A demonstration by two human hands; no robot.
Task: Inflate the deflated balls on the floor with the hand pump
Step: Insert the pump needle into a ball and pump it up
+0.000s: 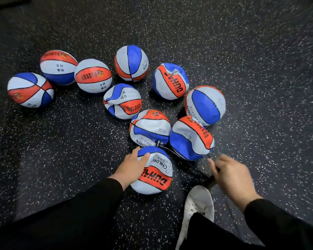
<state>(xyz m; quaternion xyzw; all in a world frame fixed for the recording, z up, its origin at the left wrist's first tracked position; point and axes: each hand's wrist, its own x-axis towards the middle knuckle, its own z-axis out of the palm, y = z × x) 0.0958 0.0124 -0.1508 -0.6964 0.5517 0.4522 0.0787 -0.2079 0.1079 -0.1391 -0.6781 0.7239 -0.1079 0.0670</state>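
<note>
In the head view, ten red, white and blue children's basketballs lay on the speckled dark rubber floor point(251, 51), most of them dented and slack. The left hand point(132, 166) rested with fingers spread over the nearest ball point(156, 175), steadying it without a closed grasp. The right hand point(229, 175) was curled around the hand pump point(210, 182), which stood just beside a white shoe point(199, 204); motion blur hid the exact grip. The pump's black hose point(181, 159) ran from there up past the nearest ball to a nozzle point(158, 143) that lay against the crumpled ball point(149, 128) behind it; whether the needle sat in a valve could not be told. The step in hand looked like setting up for pumping. The next move likely called for seating the needle firmly, then stroking the pump. Balls crowded close ahead, touching one another, while bare floor lay open to the left and right.
</note>
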